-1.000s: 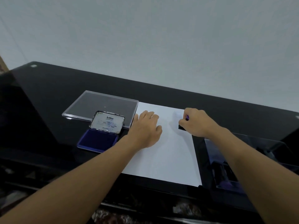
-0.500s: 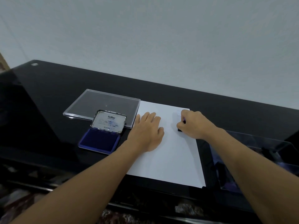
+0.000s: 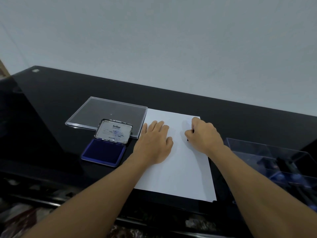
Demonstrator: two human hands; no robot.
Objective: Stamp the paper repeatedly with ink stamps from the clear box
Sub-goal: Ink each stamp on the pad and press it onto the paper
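The clear box (image 3: 267,152) at the frame's right edge holds blurred dark stamps (image 3: 283,164); the ink pad (image 3: 104,152) at centre left stands open, with a clear lid (image 3: 106,112) flat just above it. The paper (image 3: 178,169) lies mid-frame on the black table (image 3: 51,100), its long axis running from lower to upper frame. The left hand (image 3: 154,143) rests flat on it, while the right hand (image 3: 202,136) curls round a stamp (image 3: 187,139) at its upper right, mostly hidden, orientation indeterminable.
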